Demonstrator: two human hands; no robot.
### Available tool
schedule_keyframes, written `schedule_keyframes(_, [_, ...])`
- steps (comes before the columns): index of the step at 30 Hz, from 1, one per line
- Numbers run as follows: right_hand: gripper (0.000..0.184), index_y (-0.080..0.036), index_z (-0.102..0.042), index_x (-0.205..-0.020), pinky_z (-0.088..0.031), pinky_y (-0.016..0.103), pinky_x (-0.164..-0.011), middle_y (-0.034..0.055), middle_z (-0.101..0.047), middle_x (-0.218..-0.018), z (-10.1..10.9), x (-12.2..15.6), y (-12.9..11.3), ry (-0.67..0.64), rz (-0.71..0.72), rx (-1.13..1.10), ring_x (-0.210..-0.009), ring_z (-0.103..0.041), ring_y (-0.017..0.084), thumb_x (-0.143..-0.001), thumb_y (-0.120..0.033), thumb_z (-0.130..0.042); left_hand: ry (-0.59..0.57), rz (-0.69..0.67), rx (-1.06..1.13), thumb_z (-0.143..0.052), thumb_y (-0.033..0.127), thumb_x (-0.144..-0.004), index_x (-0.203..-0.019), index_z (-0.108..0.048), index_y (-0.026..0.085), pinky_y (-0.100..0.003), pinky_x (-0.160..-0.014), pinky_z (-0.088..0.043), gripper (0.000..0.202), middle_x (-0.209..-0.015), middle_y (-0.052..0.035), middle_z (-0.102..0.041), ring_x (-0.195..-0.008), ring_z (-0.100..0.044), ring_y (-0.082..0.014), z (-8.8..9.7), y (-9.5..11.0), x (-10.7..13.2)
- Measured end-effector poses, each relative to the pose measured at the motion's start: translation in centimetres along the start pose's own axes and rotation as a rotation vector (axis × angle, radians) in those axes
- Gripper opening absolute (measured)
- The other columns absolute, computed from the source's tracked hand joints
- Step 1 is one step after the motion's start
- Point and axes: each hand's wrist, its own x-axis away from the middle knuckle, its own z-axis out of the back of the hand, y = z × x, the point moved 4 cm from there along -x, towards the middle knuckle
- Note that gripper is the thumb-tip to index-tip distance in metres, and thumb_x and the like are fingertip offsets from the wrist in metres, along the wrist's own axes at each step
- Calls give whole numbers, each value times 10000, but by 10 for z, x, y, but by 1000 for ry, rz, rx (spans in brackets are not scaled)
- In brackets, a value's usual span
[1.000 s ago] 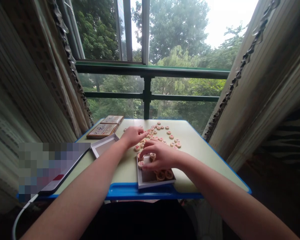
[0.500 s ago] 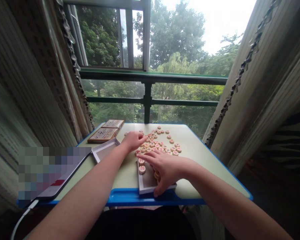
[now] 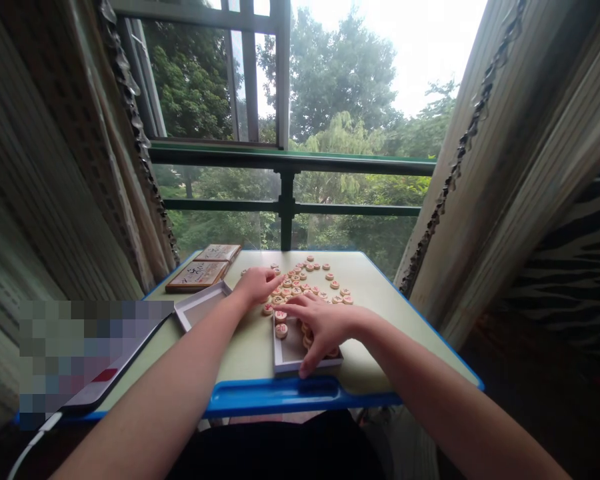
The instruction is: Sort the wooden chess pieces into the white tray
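Several round wooden chess pieces (image 3: pixel 314 275) lie scattered on a pale table (image 3: pixel 380 313) with a blue rim. A shallow white box tray (image 3: pixel 286 357) sits at the near edge with a few pieces inside. My right hand (image 3: pixel 320 327) lies flat over the tray, fingers spread, touching its front wall and the pieces in it. My left hand (image 3: pixel 257 285) rests on the near-left side of the scattered pieces, fingers curled over a few; I cannot see whether it grips any.
A second white tray (image 3: pixel 200 305) lies left of the hands. Two flat printed boxes (image 3: pixel 200 275) sit at the far left corner. A phone with a cable (image 3: pixel 115 370) lies at the near left. A green window railing (image 3: pixel 285 207) and curtains enclose the table.
My right hand went from pinching pieces at the tray's far end to lying flat over the tray. My left hand stayed at the pile. The camera shifted slightly.
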Motion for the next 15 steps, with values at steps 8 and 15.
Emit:
schedule_keyframes(8, [356,-173,-650,-1083,-391,392,-885,136,-622,-1069,31,1,82,454,-500,196,-1023,-520,274,-837,-372,-487,-117,11,38,-486,440,-775,-718,-673,150,-223,-517,-350,349,-613,-18,-615,-546,-507,-122,-5,4,4])
schedule_keyframes(15, [285,-197,-680,-1010,-424,317,-713,118,-680,-954,21,4,119,402,-681,183,-890,-577,254,-794,-282,-514,-260,54,162,-469,126,-700,-1014,-689,182,-196,-537,-444,388,-932,-50,-681,-592,-583,-112,-20,6,6])
